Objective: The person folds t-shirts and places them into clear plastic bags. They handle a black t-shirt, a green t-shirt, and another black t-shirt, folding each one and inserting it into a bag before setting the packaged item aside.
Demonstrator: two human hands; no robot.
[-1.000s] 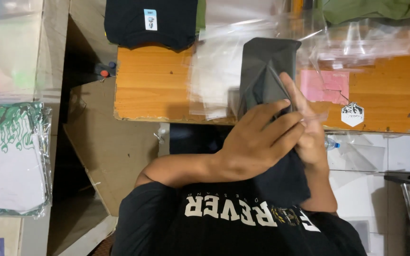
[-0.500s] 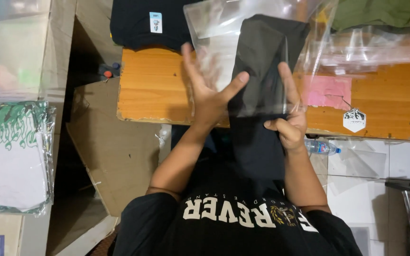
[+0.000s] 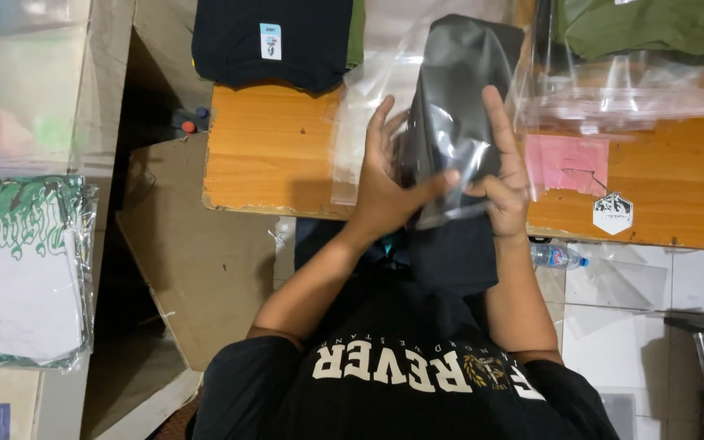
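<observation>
I am watching the left hand and right hand clamping a folded dark garment inside a clear plastic bag, above the near edge of the orange desk. Both sets of fingers are closing on the bag's sides, thumbs pressing in front, likely keeping the film taut around the cloth. The garment's lower end is hanging out below the desk edge.

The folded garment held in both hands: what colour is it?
Black, or very dark grey; the folded garment shows best in the head view, partly inside a clear plastic bag.
</observation>
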